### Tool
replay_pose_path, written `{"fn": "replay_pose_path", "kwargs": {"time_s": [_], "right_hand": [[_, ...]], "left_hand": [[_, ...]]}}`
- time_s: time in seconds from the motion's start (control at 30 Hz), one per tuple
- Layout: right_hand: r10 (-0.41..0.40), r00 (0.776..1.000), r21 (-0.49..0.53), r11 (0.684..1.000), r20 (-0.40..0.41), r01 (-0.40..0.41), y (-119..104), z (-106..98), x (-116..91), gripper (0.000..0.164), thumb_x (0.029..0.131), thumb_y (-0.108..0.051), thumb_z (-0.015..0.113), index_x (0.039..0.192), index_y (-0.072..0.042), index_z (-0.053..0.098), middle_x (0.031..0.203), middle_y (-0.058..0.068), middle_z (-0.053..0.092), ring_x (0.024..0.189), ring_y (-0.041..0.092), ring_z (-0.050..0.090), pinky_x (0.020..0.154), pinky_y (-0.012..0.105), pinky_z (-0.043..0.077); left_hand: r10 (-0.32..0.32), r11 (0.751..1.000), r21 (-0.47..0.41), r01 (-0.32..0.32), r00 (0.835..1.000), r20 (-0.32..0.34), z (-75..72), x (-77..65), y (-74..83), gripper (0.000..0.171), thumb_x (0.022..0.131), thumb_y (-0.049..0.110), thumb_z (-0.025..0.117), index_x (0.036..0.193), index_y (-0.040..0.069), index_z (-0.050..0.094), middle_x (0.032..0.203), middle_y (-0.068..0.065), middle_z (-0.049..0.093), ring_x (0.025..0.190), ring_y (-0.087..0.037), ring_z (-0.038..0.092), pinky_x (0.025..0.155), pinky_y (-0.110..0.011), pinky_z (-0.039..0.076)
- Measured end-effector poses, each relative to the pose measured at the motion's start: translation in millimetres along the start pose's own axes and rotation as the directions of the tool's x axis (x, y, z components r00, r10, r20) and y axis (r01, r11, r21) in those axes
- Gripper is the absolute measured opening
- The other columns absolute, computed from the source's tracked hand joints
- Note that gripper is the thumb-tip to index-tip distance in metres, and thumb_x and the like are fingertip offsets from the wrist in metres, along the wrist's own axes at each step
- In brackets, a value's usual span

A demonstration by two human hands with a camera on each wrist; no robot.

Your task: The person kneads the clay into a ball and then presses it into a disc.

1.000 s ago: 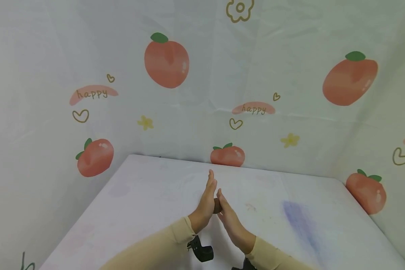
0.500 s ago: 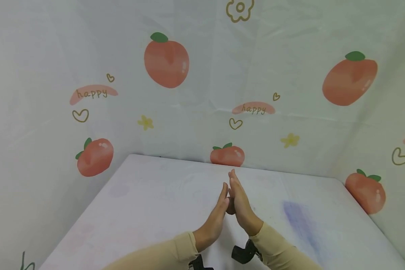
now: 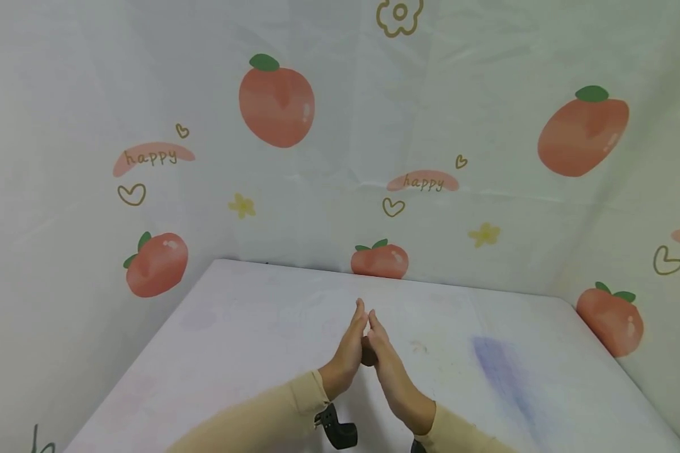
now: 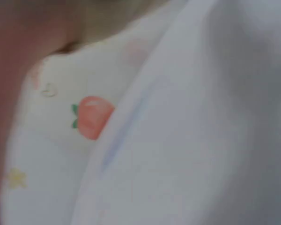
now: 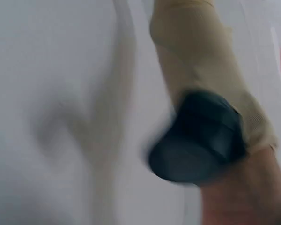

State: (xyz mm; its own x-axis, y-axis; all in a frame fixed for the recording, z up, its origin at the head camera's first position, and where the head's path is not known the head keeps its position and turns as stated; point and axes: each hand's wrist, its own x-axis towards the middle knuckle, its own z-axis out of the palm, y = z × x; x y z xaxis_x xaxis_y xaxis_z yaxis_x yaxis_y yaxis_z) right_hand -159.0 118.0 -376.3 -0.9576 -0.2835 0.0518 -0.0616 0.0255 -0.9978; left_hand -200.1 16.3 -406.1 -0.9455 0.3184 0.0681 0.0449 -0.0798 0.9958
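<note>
A small dark brown lump (image 3: 368,353), rounded and like clay or dough, sits between two palms in the head view. My left hand (image 3: 345,353) presses it from the left and my right hand (image 3: 395,374) from the right. Both hands have straight fingers pointing away, with the fingertips close together. The palms hide most of the lump. In the left wrist view only a blurred hand (image 4: 4,93) and sleeve show at the upper left. The right wrist view has the left arm's sleeve (image 5: 201,51) and its black wrist camera (image 5: 196,140), with the lump out of sight.
Beneath the hands spreads a white table (image 3: 249,327) with a purple-blue smear (image 3: 504,374) at the right. Behind it hangs a white backdrop (image 3: 340,145) printed with red fruit, hearts and yellow flowers. An arm-shaped shadow (image 5: 103,122) falls on the white surface.
The hands slide against each other around the lump. Half a second ago the right hand was farther forward; since then it has drawn back, while the left has shifted leftward.
</note>
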Motion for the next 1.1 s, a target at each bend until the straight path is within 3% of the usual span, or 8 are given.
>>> {"fn": "replay_pose_path", "kwargs": {"time_s": [0.17,0.37,0.43,0.57,0.77,0.93,1.03,1.1], "right_hand": [[-0.086,0.99,-0.01,0.996,-0.107,0.086,-7,-19,14,0.061,0.106,-0.036,0.021,0.155,-0.006,0.001,0.163,0.008,-0.003,0.15,0.026,-0.009,0.119,0.055,-0.002],[-0.042,0.99,0.046,0.998,-0.138,0.049,-4,-32,31,0.064,0.106,-0.041,0.021,0.155,-0.011,-0.007,0.163,0.007,-0.01,0.149,0.028,-0.01,0.12,0.053,-0.001],[-0.007,0.993,0.061,0.998,-0.115,0.014,1,-29,31,0.064,0.106,-0.04,0.02,0.155,-0.011,-0.008,0.163,0.007,-0.013,0.149,0.029,-0.013,0.119,0.055,-0.003],[0.025,0.998,0.059,0.998,-0.057,-0.022,13,-18,22,0.063,0.107,-0.035,0.021,0.154,-0.004,-0.006,0.162,0.011,-0.014,0.147,0.03,-0.018,0.116,0.061,-0.005],[-0.009,1.0,0.094,0.996,0.004,0.009,10,-3,2,0.06,0.107,-0.029,0.023,0.154,0.001,0.0,0.162,0.016,-0.006,0.147,0.033,-0.001,0.117,0.058,0.009],[-0.09,0.994,0.125,0.987,-0.063,0.097,-2,-12,5,0.061,0.107,-0.035,0.025,0.155,-0.004,0.003,0.163,0.012,0.003,0.149,0.027,-0.002,0.119,0.054,0.002],[-0.097,0.987,0.115,0.987,-0.128,0.112,-1,-21,14,0.06,0.106,-0.033,0.027,0.156,-0.006,0.006,0.162,0.012,0.009,0.15,0.026,0.001,0.121,0.051,0.005],[-0.06,0.986,0.104,0.992,-0.157,0.077,4,-23,17,0.06,0.106,-0.034,0.029,0.156,-0.008,0.008,0.163,0.011,0.01,0.15,0.025,0.006,0.12,0.047,0.015]], "left_hand": [[0.049,0.998,0.03,-0.052,0.995,0.088,10.1,-14.6,-5.1,0.061,0.107,0.038,0.014,0.155,0.006,-0.005,0.163,-0.006,-0.009,0.149,-0.028,-0.013,0.117,-0.058,-0.009],[0.203,0.977,0.01,-0.212,0.949,0.241,20.0,-27.3,8.4,0.061,0.106,0.037,0.008,0.153,0.006,-0.014,0.162,-0.003,-0.016,0.147,-0.023,-0.017,0.116,-0.057,-0.01],[0.227,0.972,0.004,-0.234,0.948,0.225,18.6,-25.8,15.2,0.061,0.106,0.038,0.008,0.153,0.007,-0.014,0.162,-0.003,-0.016,0.147,-0.023,-0.017,0.116,-0.057,-0.01],[0.196,0.98,0.005,-0.198,0.974,0.11,9.3,-16.3,23.2,0.062,0.106,0.04,0.014,0.155,0.009,-0.007,0.163,0.0,-0.01,0.149,-0.021,-0.013,0.118,-0.055,-0.009],[0.108,0.993,0.052,-0.107,0.994,-0.011,2.4,-3.3,14.9,0.06,0.106,0.036,0.024,0.156,0.01,0.0,0.163,0.0,-0.006,0.15,-0.02,-0.009,0.119,-0.054,-0.006],[0.061,0.989,0.136,-0.066,0.997,0.04,8.8,-11.2,-0.3,0.058,0.107,0.036,0.019,0.156,0.007,0.004,0.163,-0.006,-0.004,0.15,-0.027,-0.008,0.117,-0.058,-0.005],[0.101,0.986,0.121,-0.114,0.989,0.111,14.5,-18.3,-1.1,0.058,0.107,0.035,0.017,0.155,0.006,0.002,0.163,-0.006,-0.004,0.149,-0.026,-0.008,0.118,-0.057,-0.005],[0.147,0.981,0.102,-0.163,0.979,0.144,17.0,-20.4,1.6,0.058,0.107,0.034,0.017,0.155,0.005,0.0,0.163,-0.006,-0.004,0.149,-0.024,-0.008,0.118,-0.055,-0.004]]}}
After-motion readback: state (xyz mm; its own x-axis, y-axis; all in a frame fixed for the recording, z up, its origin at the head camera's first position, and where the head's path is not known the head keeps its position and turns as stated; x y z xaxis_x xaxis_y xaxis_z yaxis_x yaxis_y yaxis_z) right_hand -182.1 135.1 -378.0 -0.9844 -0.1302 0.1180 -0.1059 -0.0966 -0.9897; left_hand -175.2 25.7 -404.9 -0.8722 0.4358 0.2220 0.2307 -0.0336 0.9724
